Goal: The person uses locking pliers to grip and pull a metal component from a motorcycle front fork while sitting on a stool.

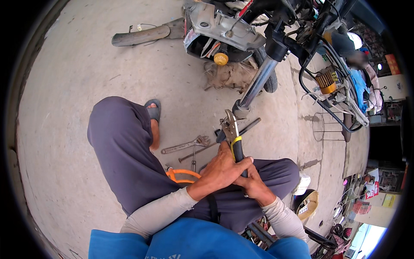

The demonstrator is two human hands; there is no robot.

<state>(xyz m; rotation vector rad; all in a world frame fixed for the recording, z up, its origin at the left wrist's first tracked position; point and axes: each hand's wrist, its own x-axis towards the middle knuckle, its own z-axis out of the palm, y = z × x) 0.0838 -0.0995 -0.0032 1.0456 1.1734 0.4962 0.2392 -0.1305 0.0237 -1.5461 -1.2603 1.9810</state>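
Basically, locking pliers (236, 142) sit near mid-view, head up, just below a motorbike's fork leg (260, 80). Your L hand (223, 167) wraps the handles, fingers curled; your R hand (255, 184) grips their lower end. Step's prob. setting or clamping the pliers; next move likely needs a firm two-handed squeeze. Beyond, on floor: adj. wrench (185, 145), metal rod (207, 148). Unclear: dark piece (220, 135) by the jaws, whether they bite it. R fingers mostly hidden; motorbike (230, 39) cut off up top.
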